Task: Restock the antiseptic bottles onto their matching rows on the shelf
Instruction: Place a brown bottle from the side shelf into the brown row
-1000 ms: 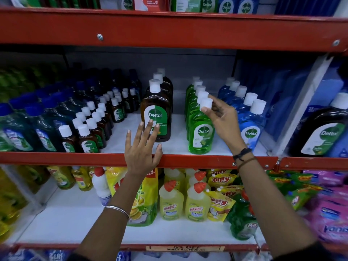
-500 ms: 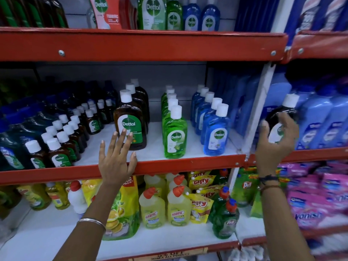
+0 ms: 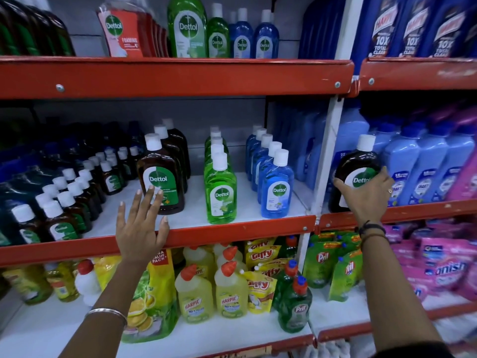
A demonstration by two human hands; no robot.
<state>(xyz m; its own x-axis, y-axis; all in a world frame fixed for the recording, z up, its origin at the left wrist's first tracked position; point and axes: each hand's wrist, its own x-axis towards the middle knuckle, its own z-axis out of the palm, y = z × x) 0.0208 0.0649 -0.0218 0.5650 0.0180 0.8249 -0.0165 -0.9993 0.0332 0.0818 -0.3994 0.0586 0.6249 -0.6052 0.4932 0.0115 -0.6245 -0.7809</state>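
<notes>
A large brown Dettol bottle [image 3: 354,166] with a white cap stands at the left end of the right-hand shelf bay, in front of pale blue bottles. My right hand [image 3: 366,195] grips its lower body. On the middle shelf [image 3: 232,232] a row of large brown Dettol bottles [image 3: 160,177] runs back, with a green Dettol row [image 3: 220,187] and a blue Dettol row [image 3: 276,182] to its right. My left hand [image 3: 140,223] rests flat, fingers spread, on the red shelf edge in front of the brown row.
Small brown Dettol bottles [image 3: 64,210] crowd the shelf's left part. A white upright post [image 3: 326,156] divides the two bays. Pale blue bottles [image 3: 423,166] and pink packs [image 3: 444,264] fill the right bay. Yellow Harpic bottles [image 3: 229,288] and green Pril bottles [image 3: 294,301] stand below.
My right hand left the green row's front cap, moved right past the post and closed on the large brown bottle. My view swung right. The left hand stayed on the shelf edge.
</notes>
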